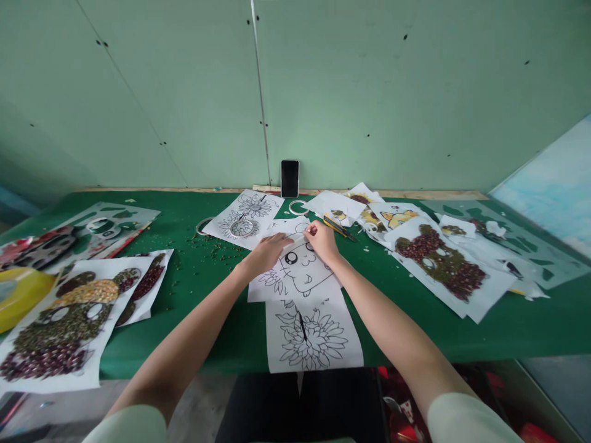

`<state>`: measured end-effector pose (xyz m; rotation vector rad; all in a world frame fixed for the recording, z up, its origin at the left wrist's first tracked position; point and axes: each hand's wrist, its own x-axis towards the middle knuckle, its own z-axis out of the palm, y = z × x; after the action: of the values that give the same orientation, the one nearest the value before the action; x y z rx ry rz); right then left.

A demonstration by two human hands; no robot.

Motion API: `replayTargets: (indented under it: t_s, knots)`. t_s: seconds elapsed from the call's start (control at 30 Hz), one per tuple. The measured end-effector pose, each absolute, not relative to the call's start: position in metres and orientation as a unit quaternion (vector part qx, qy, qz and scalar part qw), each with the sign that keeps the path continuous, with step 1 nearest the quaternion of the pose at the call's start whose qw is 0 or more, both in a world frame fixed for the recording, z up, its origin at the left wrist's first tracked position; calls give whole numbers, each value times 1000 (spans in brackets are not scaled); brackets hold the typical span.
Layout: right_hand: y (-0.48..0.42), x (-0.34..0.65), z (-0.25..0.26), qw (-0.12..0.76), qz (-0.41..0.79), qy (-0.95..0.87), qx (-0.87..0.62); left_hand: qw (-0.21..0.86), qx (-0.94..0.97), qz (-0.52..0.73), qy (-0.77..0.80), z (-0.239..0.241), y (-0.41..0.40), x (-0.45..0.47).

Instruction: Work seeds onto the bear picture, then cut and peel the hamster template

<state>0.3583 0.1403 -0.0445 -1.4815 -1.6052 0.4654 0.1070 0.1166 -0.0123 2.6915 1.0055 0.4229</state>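
In front of me lies a sheet with a cartoon animal drawing (302, 274), large eyes and whiskers outlined in black. My left hand (268, 251) rests on its upper left part, fingers stretched out and pressing on the paper. My right hand (321, 239) is at the drawing's head, thumb and fingers pinched together; what they hold, if anything, is too small to make out. Beneath this sheet, a flower drawing (318, 344) sticks out towards me. Black and yellow pen-like tools (339, 227) lie just right of my right hand.
A phone (290, 178) leans on the green wall. Tape rolls (298, 207) and another flower drawing (252, 206) lie beyond my hands. Bean pictures (443, 264) are piled at the right; more bean pictures (69, 326) and a yellow tape roll (21, 298) are at the left. Loose seeds (217, 249) are scattered.
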Motion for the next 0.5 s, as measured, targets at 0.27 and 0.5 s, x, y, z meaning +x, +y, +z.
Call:
replayTargets:
  t_s: [0.27, 0.5]
  knots:
    - [140, 356, -45, 440, 181, -645, -598, 112, 920, 141, 349, -18, 120, 105]
    - [142, 357, -49, 437, 174, -655, -592, 101, 920, 115, 361, -9, 116, 107]
